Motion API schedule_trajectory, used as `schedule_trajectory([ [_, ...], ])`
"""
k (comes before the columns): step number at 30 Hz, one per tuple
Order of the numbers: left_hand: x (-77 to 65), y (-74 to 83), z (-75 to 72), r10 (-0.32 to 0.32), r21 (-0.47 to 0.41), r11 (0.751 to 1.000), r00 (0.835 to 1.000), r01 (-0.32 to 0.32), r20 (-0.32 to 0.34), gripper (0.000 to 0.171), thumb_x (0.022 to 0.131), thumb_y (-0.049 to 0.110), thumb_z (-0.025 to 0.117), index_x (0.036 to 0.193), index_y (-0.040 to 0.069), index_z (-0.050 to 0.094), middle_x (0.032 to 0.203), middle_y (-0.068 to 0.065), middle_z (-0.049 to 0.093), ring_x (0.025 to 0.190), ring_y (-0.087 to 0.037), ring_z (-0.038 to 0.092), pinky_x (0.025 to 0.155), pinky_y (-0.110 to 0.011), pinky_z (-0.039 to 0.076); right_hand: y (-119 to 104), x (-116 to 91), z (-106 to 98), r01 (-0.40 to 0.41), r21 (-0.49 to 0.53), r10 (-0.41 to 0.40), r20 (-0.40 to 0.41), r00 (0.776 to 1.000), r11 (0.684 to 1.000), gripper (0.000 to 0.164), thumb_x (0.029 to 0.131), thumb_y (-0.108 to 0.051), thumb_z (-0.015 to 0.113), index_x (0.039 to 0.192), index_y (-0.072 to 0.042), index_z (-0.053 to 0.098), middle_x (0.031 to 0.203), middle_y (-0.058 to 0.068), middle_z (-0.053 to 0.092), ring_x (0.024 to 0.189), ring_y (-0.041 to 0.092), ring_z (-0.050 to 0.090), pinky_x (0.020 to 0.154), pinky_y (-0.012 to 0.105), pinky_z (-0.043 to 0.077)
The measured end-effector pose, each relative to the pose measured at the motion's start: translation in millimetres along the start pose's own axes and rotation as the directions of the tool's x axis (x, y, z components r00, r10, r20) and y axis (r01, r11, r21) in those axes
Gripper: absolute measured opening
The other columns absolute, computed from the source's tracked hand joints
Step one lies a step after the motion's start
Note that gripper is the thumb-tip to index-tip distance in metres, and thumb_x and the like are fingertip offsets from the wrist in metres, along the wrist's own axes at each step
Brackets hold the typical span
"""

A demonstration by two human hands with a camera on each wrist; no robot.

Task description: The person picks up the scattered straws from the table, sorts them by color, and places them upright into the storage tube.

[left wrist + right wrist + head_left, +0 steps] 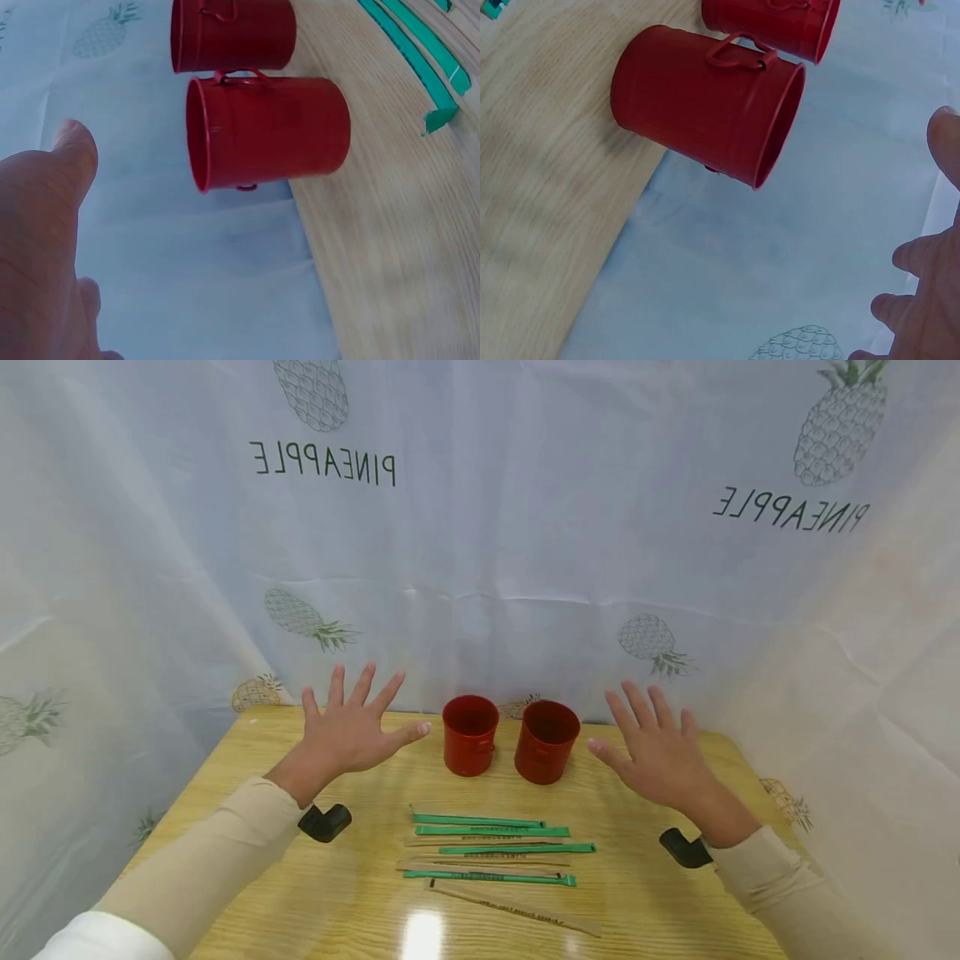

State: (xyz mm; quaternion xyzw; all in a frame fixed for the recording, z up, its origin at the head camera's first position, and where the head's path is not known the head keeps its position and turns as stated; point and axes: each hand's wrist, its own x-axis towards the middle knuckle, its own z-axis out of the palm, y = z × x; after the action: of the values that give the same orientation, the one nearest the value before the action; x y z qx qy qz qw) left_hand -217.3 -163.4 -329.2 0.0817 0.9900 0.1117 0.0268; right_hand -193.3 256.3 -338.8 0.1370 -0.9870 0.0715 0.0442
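Note:
Two red metal buckets with small side handles stand upright near the table's back edge. My left hand (347,735) is held with fingers spread, to the left of the left bucket (468,747), and touches nothing. On the other side, my right hand (660,760) also has its fingers spread, apart from the right bucket (543,756). Several thin paper-wrapped sticks lie in a loose stack in front of the buckets, some in green wrappers (491,832), others in brown wrappers (517,907). In the left wrist view, the left bucket (277,131) appears beyond the thumb.
The wooden table (360,902) carries all these things. A white curtain (480,527) printed with pineapples hangs right behind the table's back edge and along both sides. Black wrist-worn pieces show under the left wrist (325,823) and the right wrist (685,848).

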Motion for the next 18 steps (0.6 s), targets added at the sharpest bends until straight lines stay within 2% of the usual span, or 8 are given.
schedule_trajectory([
  [11,-4.1,0.2,5.2,-0.007,-0.017,1.000,1.000,0.007,0.005,0.100,0.090,0.089,0.038,0.169,0.033,0.010,0.177,-0.016,-0.004,0.158,-0.054,-0.017,0.115,-0.084,-0.015,-8,-3,3,0.005,0.004,-0.006,0.024,1.000,1.000,0.089,0.103,-0.067,0.045,0.169,-0.018,0.012,0.177,0.016,0.005,0.160,0.052,0.001,0.117,0.085,0.000],
  [18,-9.0,2.9,6.6,-0.004,-0.011,1.000,1.000,0.004,0.007,0.099,0.091,0.088,0.037,0.169,0.033,0.010,0.177,-0.015,-0.004,0.158,-0.054,-0.017,0.115,-0.084,-0.015,-15,-5,6,0.018,0.003,-0.018,0.022,1.000,1.000,0.089,0.102,-0.069,0.044,0.169,-0.018,0.015,0.177,0.015,0.007,0.161,0.051,0.002,0.117,0.085,-0.001],
])
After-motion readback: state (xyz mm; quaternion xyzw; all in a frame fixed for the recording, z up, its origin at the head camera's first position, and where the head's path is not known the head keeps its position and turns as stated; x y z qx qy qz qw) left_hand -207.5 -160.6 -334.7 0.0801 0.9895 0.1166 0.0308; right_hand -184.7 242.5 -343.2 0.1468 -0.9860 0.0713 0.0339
